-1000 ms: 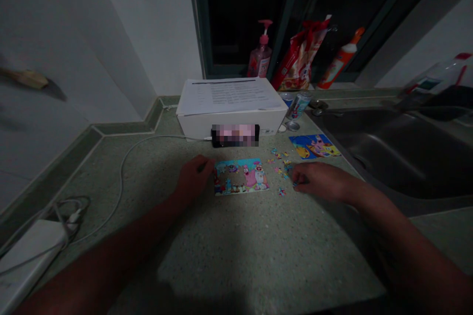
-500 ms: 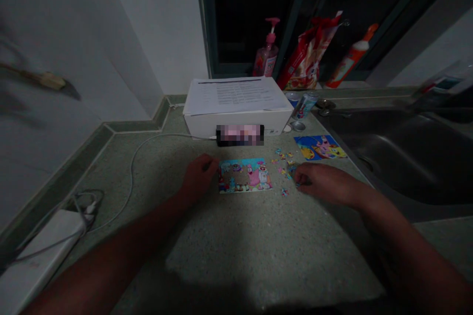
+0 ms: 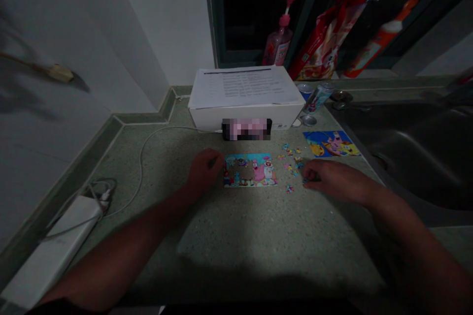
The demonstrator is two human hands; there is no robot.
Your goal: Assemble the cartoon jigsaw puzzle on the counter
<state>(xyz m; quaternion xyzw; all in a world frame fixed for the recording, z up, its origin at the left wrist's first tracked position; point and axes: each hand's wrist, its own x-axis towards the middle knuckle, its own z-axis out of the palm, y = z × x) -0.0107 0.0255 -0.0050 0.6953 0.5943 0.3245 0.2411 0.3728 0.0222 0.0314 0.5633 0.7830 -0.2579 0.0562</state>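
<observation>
A partly assembled cartoon jigsaw puzzle (image 3: 264, 172) lies flat on the counter, with a gap in its middle where the grey-brown base shows. My left hand (image 3: 207, 170) rests at its left edge with fingers curled closed; whether they grip the edge is hidden. To the puzzle's right is a loose scatter of small jigsaw pieces (image 3: 289, 189). Just right of them, my right hand (image 3: 323, 177) is closed in a pinch low over the counter, a bluish puzzle piece showing at its fingertips. A blue cartoon picture card (image 3: 327, 143) lies beyond that hand.
Behind the puzzle, a phone (image 3: 247, 129) on a cable leans against a white box (image 3: 210, 117) topped with printed paper. Cans (image 3: 320, 98) stand beside the box. A sink (image 3: 414, 157) borders the right side, a white power strip (image 3: 70, 229) the left. Bottles and a red bag line the sill.
The camera view has shifted slightly, moving the scene to the right and a little upward. Both hands keep nearly the same places by the puzzle and the loose pieces.
</observation>
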